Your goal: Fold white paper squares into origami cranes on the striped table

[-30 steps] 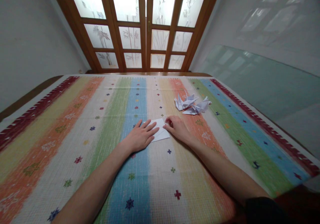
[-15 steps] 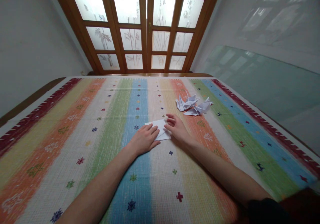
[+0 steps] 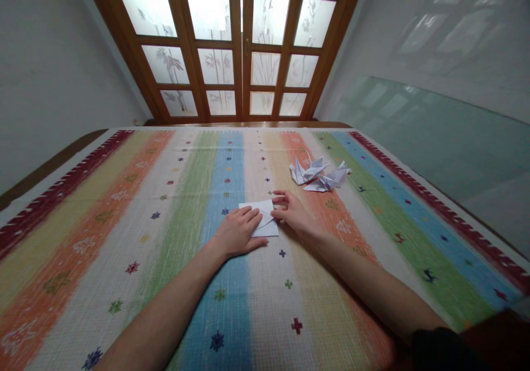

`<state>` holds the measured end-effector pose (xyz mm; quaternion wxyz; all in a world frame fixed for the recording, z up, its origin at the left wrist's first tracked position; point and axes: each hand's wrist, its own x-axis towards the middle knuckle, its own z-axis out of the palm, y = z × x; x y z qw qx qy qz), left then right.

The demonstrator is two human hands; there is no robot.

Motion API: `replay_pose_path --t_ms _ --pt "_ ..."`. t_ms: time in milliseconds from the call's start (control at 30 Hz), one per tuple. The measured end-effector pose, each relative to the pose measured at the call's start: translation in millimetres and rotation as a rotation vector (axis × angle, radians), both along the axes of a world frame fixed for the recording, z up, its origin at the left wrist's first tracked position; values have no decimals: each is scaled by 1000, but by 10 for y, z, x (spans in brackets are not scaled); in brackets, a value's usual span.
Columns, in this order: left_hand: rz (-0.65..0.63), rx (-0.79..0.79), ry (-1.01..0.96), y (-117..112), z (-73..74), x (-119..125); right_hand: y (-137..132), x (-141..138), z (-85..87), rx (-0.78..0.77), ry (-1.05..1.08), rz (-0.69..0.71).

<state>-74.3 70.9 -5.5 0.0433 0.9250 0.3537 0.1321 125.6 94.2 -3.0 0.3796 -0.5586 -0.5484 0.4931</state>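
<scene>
A folded piece of white paper [image 3: 265,228] lies on the striped tablecloth in front of me, with a slanting crease or flap edge across its face. My left hand [image 3: 239,229] rests flat over its left side, fingers stretched out, thumb near the lower edge. At the right edge, my right hand [image 3: 293,213] has its thumb and curled fingers on the paper, where a flap's tip meets them. The fingertips' far side is hidden. Folded white paper cranes [image 3: 318,173] sit in a cluster beyond my right hand.
A colourful striped tablecloth [image 3: 182,216] covers the table, its wooden rim [image 3: 53,164] showing at the left. Past the far edge stand wooden doors [image 3: 241,51] with frosted panes. A glass panel [image 3: 414,133] runs along the right side.
The paper has turned slightly, and its right edge now sits a little further left. The right hand has shifted slightly with its fingers at that edge. The left hand stays on the paper.
</scene>
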Motion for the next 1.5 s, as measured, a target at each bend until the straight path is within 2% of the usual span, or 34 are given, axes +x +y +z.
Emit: replay_pose_path --t_ms 200,300,367,533,600,667,733,800,900,1033,1167,1500 --pt "111 -81 -176 40 -31 -49 -1 53 -5 254 -255 188" --pt "103 -96 -185 50 -61 -52 29 102 -17 386 -329 236" --pt "91 -104 -201 54 -70 -50 66 135 -41 443 -355 227" --pt "56 -95 -276 71 -56 -50 158 203 -124 510 -352 77" --pt "45 -85 -269 77 -53 -50 152 211 -118 559 -389 63" --pt "43 -78 -254 78 -55 -48 111 198 -78 635 -449 136" --pt "47 -71 -238 75 -62 -44 55 170 -23 690 -510 266" --pt "54 -62 -223 70 -69 -37 5 145 26 699 -566 357" --pt "56 -58 -198 63 -70 -26 -33 164 70 668 -597 359" --pt "66 -54 -171 58 -56 -13 -70 302 97 592 -582 405" --pt "72 -59 -186 61 -50 -7 -147 436 102 611 -660 510" --pt "64 -53 -244 62 -92 -28 -215 518 8 701 -664 452"
